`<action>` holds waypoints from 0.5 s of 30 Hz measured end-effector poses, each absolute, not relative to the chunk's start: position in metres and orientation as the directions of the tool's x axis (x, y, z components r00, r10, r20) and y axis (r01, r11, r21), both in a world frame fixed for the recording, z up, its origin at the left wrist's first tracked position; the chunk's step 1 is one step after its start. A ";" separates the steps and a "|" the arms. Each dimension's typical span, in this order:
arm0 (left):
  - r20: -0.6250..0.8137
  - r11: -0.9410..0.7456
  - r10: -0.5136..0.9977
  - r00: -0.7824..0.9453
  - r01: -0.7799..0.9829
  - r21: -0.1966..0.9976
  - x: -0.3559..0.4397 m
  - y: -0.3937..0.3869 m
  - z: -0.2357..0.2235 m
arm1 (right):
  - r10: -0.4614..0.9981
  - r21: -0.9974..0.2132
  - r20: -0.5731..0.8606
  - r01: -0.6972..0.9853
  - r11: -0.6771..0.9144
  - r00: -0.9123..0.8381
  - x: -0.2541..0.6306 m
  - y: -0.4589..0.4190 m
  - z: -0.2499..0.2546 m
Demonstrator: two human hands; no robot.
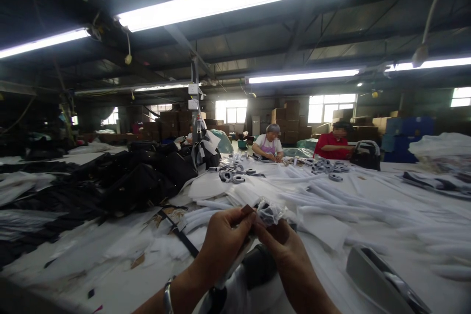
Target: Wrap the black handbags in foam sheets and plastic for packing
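Near the lower centre of the frame, the left hand pinches a small brown piece between thumb and finger, while the right hand grips the edge of a crumpled clear plastic wrap right beside it, with something dark inside. The wrapping looks partly done: plastic already surrounds the dark content, but it sits loose and bunched, and both hands being on it suggests this piece is unfinished. How it is closed cannot be told, since the fingers cover it. Just below the hands lies a black item, partly under plastic; a dark strap runs to their left. A grey holder stands at lower right. White tubes crowd the right of the table and would hamper laying work down there; a heap of black bags fills the left. Farther back are grey rings, a person in a purple apron and another in red.
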State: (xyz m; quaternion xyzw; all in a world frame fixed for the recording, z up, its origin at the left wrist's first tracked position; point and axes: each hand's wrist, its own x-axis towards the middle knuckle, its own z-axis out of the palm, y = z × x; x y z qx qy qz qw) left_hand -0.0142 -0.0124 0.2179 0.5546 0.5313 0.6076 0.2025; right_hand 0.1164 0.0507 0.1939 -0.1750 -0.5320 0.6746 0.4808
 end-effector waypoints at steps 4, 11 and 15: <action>0.455 -0.314 0.831 -0.321 0.404 0.859 -0.016 -0.012 0.216 | 0.832 -0.871 0.278 -0.490 0.008 -0.481 0.118 0.049 0.193; 0.428 -0.309 0.824 -0.370 0.340 0.888 -0.014 -0.014 0.217 | 0.831 -0.918 0.303 -0.376 0.124 -0.467 0.122 0.051 0.193; 0.548 -0.323 0.759 -0.352 0.528 0.786 -0.009 -0.015 0.215 | 0.852 -0.920 0.300 -0.367 0.140 -0.428 0.115 0.053 0.188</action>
